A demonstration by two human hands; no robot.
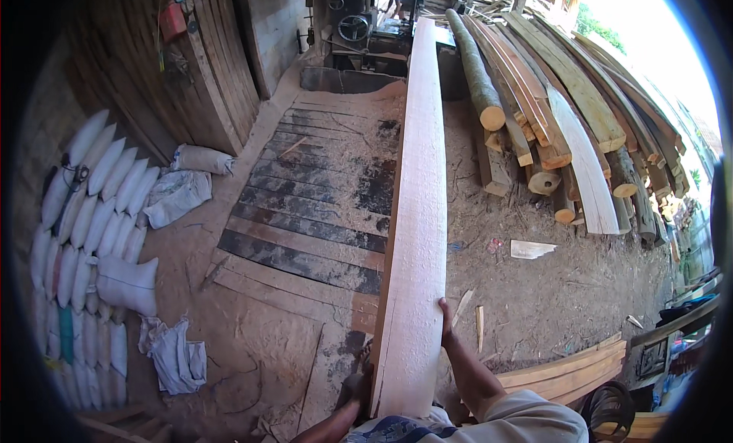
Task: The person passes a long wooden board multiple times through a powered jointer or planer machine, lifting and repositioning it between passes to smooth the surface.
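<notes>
1. My left hand (pixel 359 380), shadowed, holds the left edge of the long, pale wooden plank (pixel 418 214), near my body.
2. My right hand (pixel 445 322) grips its opposite edge.
3. The plank's broad, flat face is flecked with sawdust; its far end reaches a metal machine (pixel 353 29) with a round handwheel.
4. Rightward lies a rounded log (pixel 475 73).
5. Leftward sit plump white sacks (pixel 126 284).

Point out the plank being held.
The long pale plank between the left hand and right hand; neither hand touches the timber pile at right.
</notes>
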